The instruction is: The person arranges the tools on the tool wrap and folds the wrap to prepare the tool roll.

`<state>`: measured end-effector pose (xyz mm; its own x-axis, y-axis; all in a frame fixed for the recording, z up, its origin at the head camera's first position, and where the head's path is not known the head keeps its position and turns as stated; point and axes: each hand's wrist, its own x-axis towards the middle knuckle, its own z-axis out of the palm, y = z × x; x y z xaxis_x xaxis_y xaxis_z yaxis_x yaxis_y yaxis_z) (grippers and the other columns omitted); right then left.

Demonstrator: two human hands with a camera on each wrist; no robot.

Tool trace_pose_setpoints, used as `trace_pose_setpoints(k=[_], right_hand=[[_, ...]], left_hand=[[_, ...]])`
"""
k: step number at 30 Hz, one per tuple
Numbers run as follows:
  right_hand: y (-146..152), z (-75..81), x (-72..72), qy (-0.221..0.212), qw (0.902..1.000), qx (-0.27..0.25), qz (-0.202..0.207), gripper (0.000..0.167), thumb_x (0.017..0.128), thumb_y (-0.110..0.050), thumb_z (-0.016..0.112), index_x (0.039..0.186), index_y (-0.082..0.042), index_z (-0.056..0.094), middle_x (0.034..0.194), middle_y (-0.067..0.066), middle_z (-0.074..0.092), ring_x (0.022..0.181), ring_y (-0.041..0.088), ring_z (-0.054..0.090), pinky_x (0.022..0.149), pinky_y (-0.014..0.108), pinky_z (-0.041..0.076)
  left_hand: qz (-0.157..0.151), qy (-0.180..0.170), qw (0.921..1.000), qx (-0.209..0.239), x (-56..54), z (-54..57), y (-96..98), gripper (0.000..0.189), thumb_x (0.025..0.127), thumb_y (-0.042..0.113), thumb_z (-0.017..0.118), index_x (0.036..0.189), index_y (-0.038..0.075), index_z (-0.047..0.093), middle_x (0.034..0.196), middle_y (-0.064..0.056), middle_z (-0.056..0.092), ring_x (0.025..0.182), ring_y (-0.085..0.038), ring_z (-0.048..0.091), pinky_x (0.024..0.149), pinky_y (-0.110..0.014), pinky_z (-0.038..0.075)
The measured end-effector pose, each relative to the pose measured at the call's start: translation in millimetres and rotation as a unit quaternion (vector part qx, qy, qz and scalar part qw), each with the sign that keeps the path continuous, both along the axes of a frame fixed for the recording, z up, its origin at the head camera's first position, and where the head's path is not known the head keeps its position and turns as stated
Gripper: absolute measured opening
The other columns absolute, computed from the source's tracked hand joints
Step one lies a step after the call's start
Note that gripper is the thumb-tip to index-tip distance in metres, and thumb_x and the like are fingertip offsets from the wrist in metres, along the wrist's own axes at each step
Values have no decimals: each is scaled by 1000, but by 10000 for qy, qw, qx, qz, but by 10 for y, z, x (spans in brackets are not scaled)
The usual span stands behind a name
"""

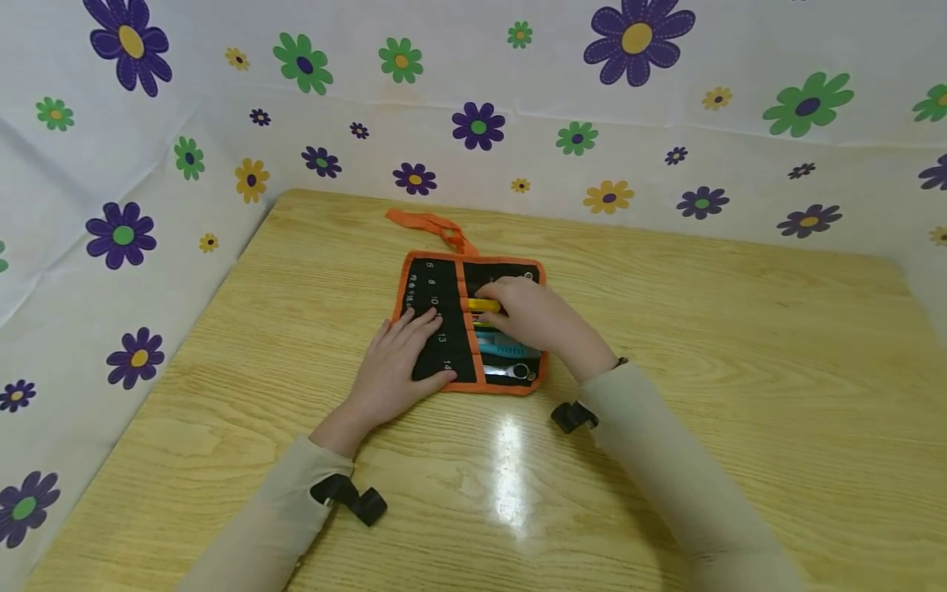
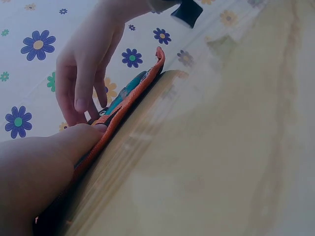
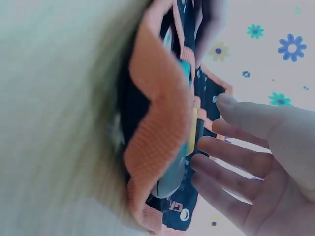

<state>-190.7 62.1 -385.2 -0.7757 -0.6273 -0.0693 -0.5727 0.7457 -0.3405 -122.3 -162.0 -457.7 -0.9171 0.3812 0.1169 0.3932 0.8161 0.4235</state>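
Observation:
A black tool pouch (image 1: pixel 459 349) with orange trim lies unfolded on the table, white size numbers down its left panel. My left hand (image 1: pixel 392 370) rests spread on that panel, thumb at the lower edge. Over the right half, my right hand (image 1: pixel 536 316) reaches in from the right, thumb and fingers apart around a yellow-handled tool (image 1: pixel 484 304). In the right wrist view those fingers (image 3: pixel 238 155) are loosely extended beside the tools, not curled round any. Below the yellow one sit a teal plastic-handled tool (image 1: pixel 506 349) and a ring-ended wrench (image 1: pixel 510 372), tucked in the slots.
An orange tie strap (image 1: pixel 429 222) trails from the pouch's top edge. The pouch is on a wooden table (image 1: pixel 710 370), backed by a white cloth (image 1: pixel 444 90) with printed flowers. Black straps (image 1: pixel 362 501) hang from both wrists.

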Motion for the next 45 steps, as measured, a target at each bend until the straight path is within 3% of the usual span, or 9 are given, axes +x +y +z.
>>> trace_pose_setpoints(k=[4, 8, 11, 18, 28, 40, 45], right_hand=[[72, -11, 145, 411, 9982, -97, 435, 41, 92, -28, 65, 125, -4, 62, 125, 14, 59, 115, 30, 56, 105, 47, 37], [109, -13, 300, 698, 9946, -218, 739, 40, 90, -28, 68, 122, -4, 65, 121, 13, 61, 109, 29, 58, 99, 44, 44], [119, -3, 409, 677, 9930, -332, 908, 39, 89, -27, 69, 120, -4, 65, 119, 12, 62, 106, 28, 58, 90, 38, 50], [154, -32, 573, 601, 9904, -376, 1188, 42, 87, -30, 71, 120, -5, 66, 117, 10, 61, 104, 25, 57, 88, 35, 49], [147, -75, 671, 529, 9876, -294, 1451, 42, 83, -29, 75, 117, -5, 67, 115, 8, 62, 113, 27, 56, 99, 40, 43], [118, -132, 664, 688, 9871, -97, 1440, 35, 82, -21, 77, 113, -6, 68, 107, 7, 62, 108, 26, 57, 95, 36, 46], [87, -126, 655, 849, 9855, -73, 1469, 24, 85, -14, 73, 108, -6, 70, 100, 6, 63, 99, 24, 60, 92, 36, 47]], left_hand=[[-22, 33, 10000, 6, 2, -4, -2, 79, 88, 57, 59, 148, 12, 36, 154, -1, 29, 143, -26, 16, 115, -47, 6], [-37, 62, 10000, 47, 3, -4, -3, 78, 88, 56, 60, 148, 12, 36, 154, -2, 29, 143, -27, 17, 115, -48, 7], [-36, 79, 9999, 63, 2, -8, -3, 78, 87, 55, 60, 148, 13, 37, 154, -2, 29, 143, -28, 17, 115, -49, 7], [-35, 69, 10000, 14, 2, -16, -3, 78, 87, 56, 60, 148, 13, 36, 154, -1, 29, 144, -26, 16, 115, -48, 6], [0, 24, 10000, -2, 8, -5, -2, 77, 88, 55, 61, 148, 14, 36, 155, -1, 28, 144, -26, 16, 115, -47, 6], [-4, 12, 10000, -6, 6, 3, 1, 78, 88, 56, 60, 149, 14, 35, 155, -1, 28, 144, -26, 16, 115, -49, 7], [-5, 7, 10000, 45, 9, 12, 3, 76, 88, 54, 60, 148, 13, 36, 154, -2, 29, 144, -27, 16, 115, -48, 6]])
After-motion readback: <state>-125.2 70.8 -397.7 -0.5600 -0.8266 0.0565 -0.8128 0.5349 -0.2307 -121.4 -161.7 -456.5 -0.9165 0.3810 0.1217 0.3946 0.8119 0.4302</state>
